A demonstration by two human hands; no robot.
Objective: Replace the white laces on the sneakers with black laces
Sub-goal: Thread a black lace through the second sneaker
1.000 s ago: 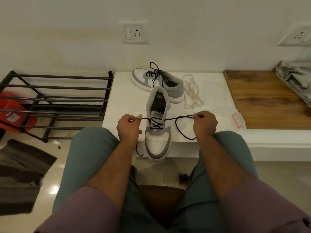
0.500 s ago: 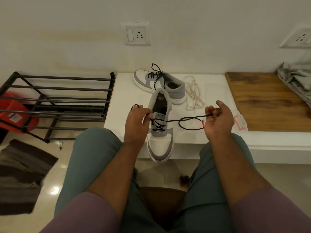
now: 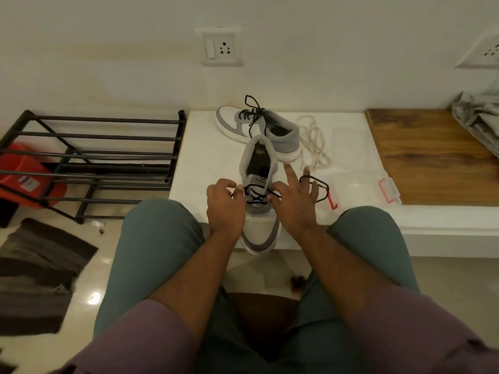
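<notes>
I see the near sneaker (image 3: 259, 201) lying toe toward me at the front edge of the smooth white ledge (image 3: 208, 160), its perforated white toe box ringed by soft grey panels, collar padded, tongue upright. A thin black lace (image 3: 255, 197) crosses twice through its lower eyelets. My left hand (image 3: 225, 209) sits just left of the eyelets, fingers curled, pinching the lace end there. My right hand (image 3: 295, 203) touches the shoe's right side, thumb and a fingertip pinching the lace at the eyelet while the other fingers fan out, a slack loop of the lace hanging off them. Beyond, the second sneaker (image 3: 259, 129) lies on its side, already laced black. The limp, cream white laces (image 3: 314, 147) lie tangled just right of it, well beyond my fingers
</notes>
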